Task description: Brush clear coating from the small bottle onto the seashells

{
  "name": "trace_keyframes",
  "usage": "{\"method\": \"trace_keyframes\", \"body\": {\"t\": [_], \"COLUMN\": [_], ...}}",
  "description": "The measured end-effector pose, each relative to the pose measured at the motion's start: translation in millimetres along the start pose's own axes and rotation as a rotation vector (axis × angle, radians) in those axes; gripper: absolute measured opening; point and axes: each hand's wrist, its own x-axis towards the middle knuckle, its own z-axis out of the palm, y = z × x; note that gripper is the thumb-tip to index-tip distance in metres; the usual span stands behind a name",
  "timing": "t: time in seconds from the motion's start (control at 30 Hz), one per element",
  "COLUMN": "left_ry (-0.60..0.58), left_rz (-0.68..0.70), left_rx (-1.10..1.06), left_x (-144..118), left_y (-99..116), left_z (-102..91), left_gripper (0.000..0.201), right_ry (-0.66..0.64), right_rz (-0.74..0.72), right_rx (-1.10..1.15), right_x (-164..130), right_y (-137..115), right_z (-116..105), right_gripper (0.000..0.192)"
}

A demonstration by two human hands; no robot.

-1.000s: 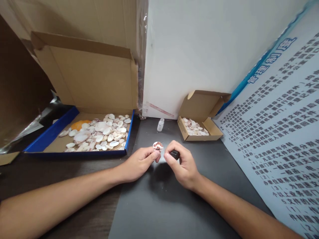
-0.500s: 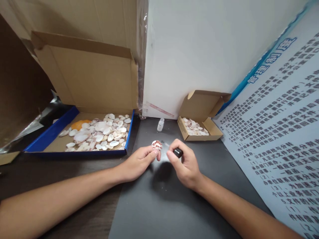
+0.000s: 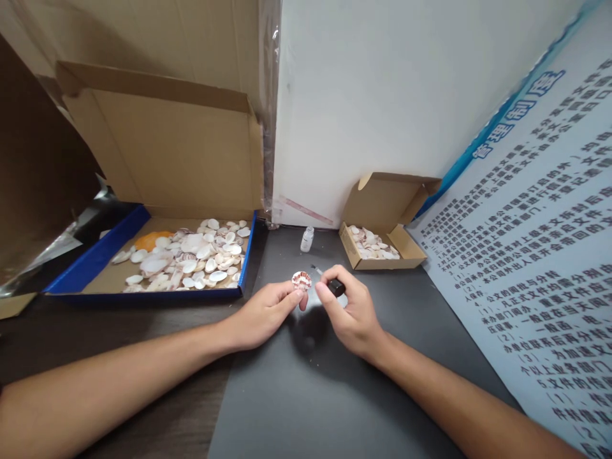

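Note:
Between thumb and fingers, my left hand [image 3: 270,312] pinches a small red-and-white scallop shell [image 3: 301,280], its patterned face turned up. My right hand [image 3: 351,312] is closed on a brush [image 3: 336,287] with a black cap for a handle. The thin brush tip points up and left, close to the shell's right side but apart from it. Behind both hands a small clear bottle with a white label [image 3: 306,240] stands upright, its cap off.
On the left, an open blue-edged cardboard box [image 3: 143,294] holds many pale shells and an orange one. A smaller open carton [image 3: 411,248] with shells stands at back right. A white panel [image 3: 363,95] rises behind, and a printed board [image 3: 526,255] leans at right.
My right hand has shifted slightly left and turned, so the brush tip now points further up. My left hand still holds the shell in nearly the same place.

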Motion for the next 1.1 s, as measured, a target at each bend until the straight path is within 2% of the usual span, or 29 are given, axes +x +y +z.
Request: {"method": "trace_keyframes", "body": {"t": [0.07, 0.17, 0.27, 0.4, 0.53, 0.7, 0.83, 0.9, 1.03, 1.1], "left_ry": [-0.001, -0.001, -0.011, 0.01, 0.01, -0.013, 0.011, 0.017, 0.011, 0.012], "left_rz": [0.004, 0.027, 0.027, 0.005, 0.019, 0.049, 0.018, 0.007, -0.001, -0.001], "left_rx": [-0.001, -0.009, -0.004, 0.009, -0.02, -0.041, -0.013, -0.012, -0.018, -0.01], "left_x": [0.4, 1.4, 1.7, 0.7, 0.5, 1.5, 1.3, 1.1, 0.5, 0.4], "left_y": [0.0, -1.0, -2.0, -1.8, -0.9, -1.0, -1.3, -0.5, 1.8, 1.7], "left_z": [0.1, -0.1, -0.2, 0.4, 0.8, 0.8, 0.6, 0.4, 0.3, 0.3], "left_gripper": [0.038, 0.038, 0.038, 0.038, 0.038, 0.036, 0.036, 0.036, 0.037, 0.037], "right_ry": [0.004, -0.148, -0.253, -0.171, -0.086, -0.163, -0.246, -0.216, -0.048, -0.084], "right_rz": [-0.034, -0.098, -0.07, -0.022, -0.039, -0.036, -0.038, -0.034, -0.02, -0.037], "right_rx": [-0.023, -0.002, 0.072, 0.057, 0.002, 0.012, 0.079, 0.075, 0.025, 0.057], "right_x": [0.1, -2.3, -4.3, -1.8, 1.1, -1.6, -2.5, -1.5, -0.1, -0.3], "right_y": [0.2, -1.2, -2.5, -1.2, 0.0, -1.2, -0.6, 0.0, -0.6, -1.4], "right_z": [0.2, 0.1, -0.9, -1.6, -1.1, -1.4, -1.9, -1.9, -2.6, -3.2], "right_gripper": [0.013, 0.011, 0.014, 0.015, 0.014, 0.014, 0.015, 0.016, 0.015, 0.015]}}
